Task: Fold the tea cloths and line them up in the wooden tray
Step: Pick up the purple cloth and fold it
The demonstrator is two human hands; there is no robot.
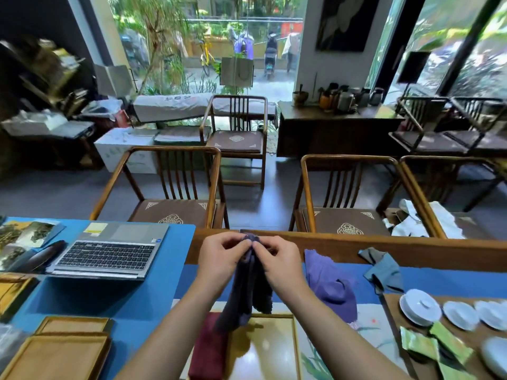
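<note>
Both grips pinching dark purple cloth (248, 286): left hand (222, 260), right hand (279, 263). Dangling over wooden tray (295, 349) at 6 o'clock. Maroon cloth (208, 349) inside.

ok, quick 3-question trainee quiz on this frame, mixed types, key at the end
1. True or false: both hands pinch the top edge of the dark purple cloth.
2. Which cloth already lies in the wooden tray? A) dark red B) grey-blue C) green
3. Fill in: the loose purple cloth lies to the ___ of the held one.

Key: 1 true; 2 A, the dark red cloth; 3 right.
</note>
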